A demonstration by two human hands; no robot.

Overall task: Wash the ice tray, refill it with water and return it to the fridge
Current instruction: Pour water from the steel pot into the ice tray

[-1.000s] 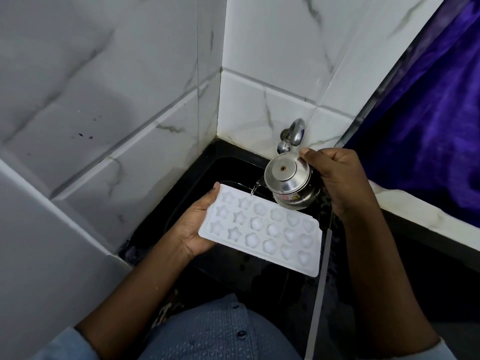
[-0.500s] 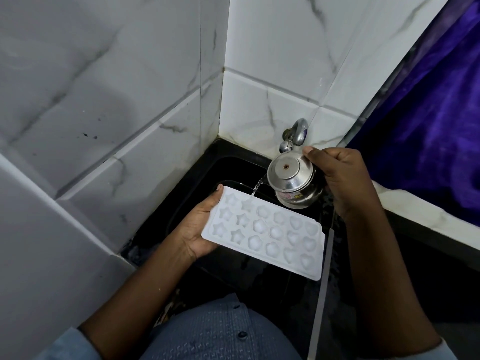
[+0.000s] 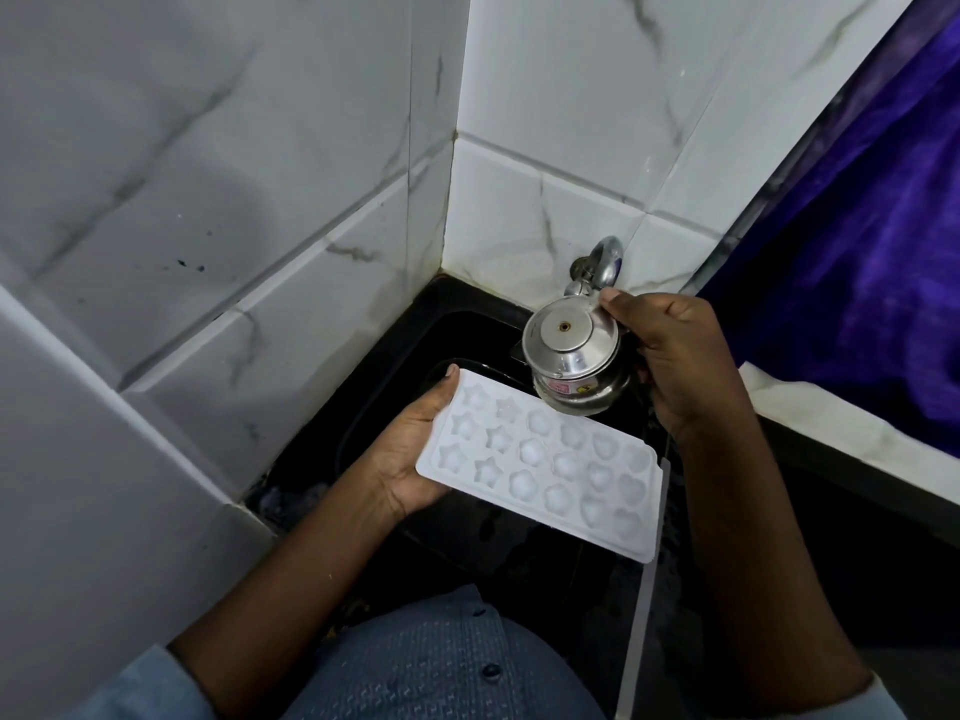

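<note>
Over the black sink (image 3: 467, 314) the left hand (image 3: 410, 459) grips the white ice tray (image 3: 545, 459) by its left end, while the right hand (image 3: 680, 356) curls round a small steel kettle (image 3: 571, 356) tipped just above the tray's far edge, seemingly not pouring.

Your ice tray (image 3: 540, 459) is matt plastic, your pot (image 3: 571, 356) polished metal; the tiles (image 3: 545, 122) are glossy, the sink (image 3: 467, 309) glossy black, the cloth (image 3: 857, 252) plush.

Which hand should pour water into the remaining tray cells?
Right. The right hand grips the pot, which is tilted over the far edge of the tray. The left hand holds the tray by its end, so it isn't free to pour.
</note>
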